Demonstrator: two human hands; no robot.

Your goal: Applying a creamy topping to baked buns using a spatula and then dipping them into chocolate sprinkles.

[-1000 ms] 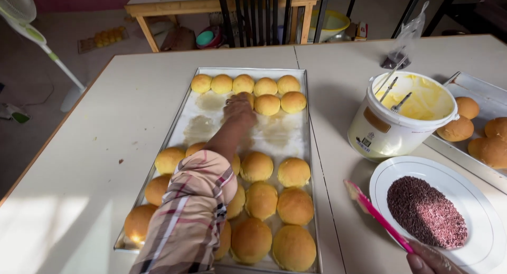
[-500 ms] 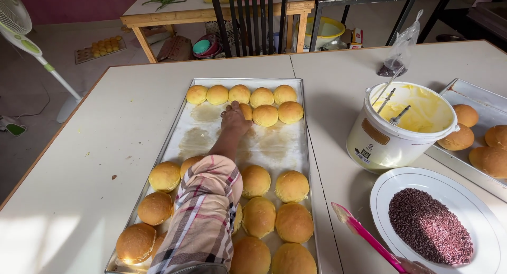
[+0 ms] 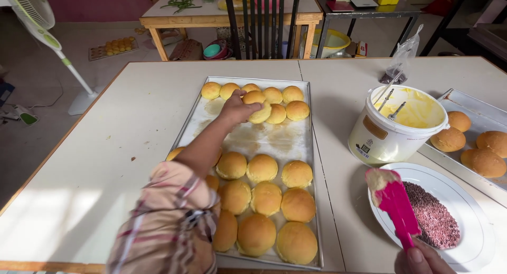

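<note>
My left hand (image 3: 236, 109) reaches across the tray (image 3: 196, 115), fingers curled around a bun (image 3: 255, 98) in the second row at the far end; the bun sits among the other far buns (image 3: 285, 102), touching its neighbours. My right hand (image 3: 420, 259) is at the bottom edge, fingers closed on the handle of a pink spatula (image 3: 396, 205), whose blade carries cream and hangs over the plate (image 3: 475, 237) of sprinkles (image 3: 434, 216). A white tub (image 3: 383, 134) stands just behind the plate.
</note>
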